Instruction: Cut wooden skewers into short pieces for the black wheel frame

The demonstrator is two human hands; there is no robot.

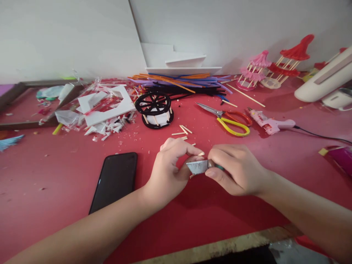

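Note:
My right hand is closed round the handle of a knife with a short, slanted, greyish blade. A bit of green handle shows between the fingers. My left hand is closed in a pinch on a thin wooden stick, whose pale end sticks out by the fingertips. The blade lies close against the left thumb and the stick; whether it touches the wood is hidden. Just beyond the hands lie several short cut sticks. Behind them stands a small black-rimmed frame with a spoked top and wooden posts.
Scissors and a pink glue gun lie on the right. A black phone is left of my hands. Pipe cleaners are heaped at the back beside white foam scraps. Pink and red models stand back right.

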